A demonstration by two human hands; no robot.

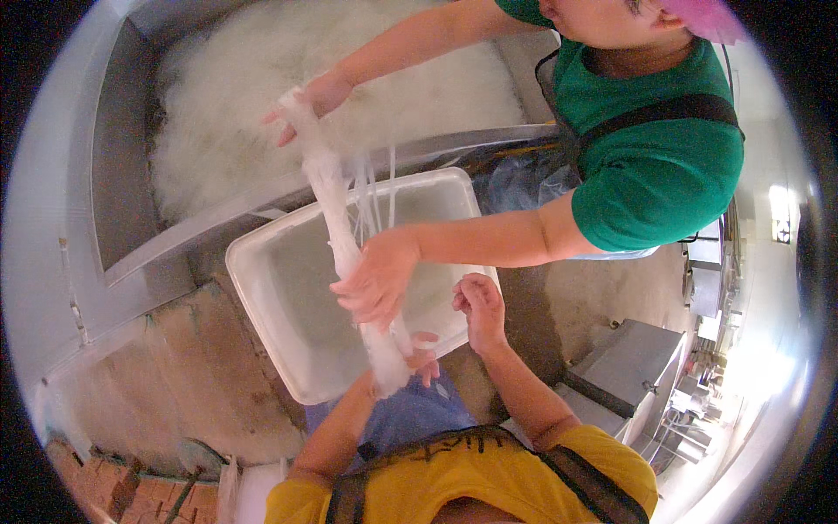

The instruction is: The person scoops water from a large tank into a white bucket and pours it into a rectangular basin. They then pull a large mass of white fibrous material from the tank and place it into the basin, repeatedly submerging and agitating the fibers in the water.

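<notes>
A long bundle of white, wet-looking strands (330, 196) stretches from a co-worker's far hand, past the co-worker's nearer hand, down to my left hand (422, 360). The bundle's near end lies looped at my left wrist, and the fingers of that hand are spread with nothing between them. My right hand (482, 308) is raised near the right edge of a white rectangular plastic tub (281, 340), its fingers curled and, as far as can be seen, holding nothing. Loose thin strands (373, 196) hang from the bundle above the tub.
A co-worker in a green shirt (661, 157) leans in from the upper right, arms over the tub. Behind the tub stands a large metal-walled basin (190, 239) with a pale fibrous or foamy mass (262, 65) in it. Grey metal box-like equipment (628, 360) stands to the right.
</notes>
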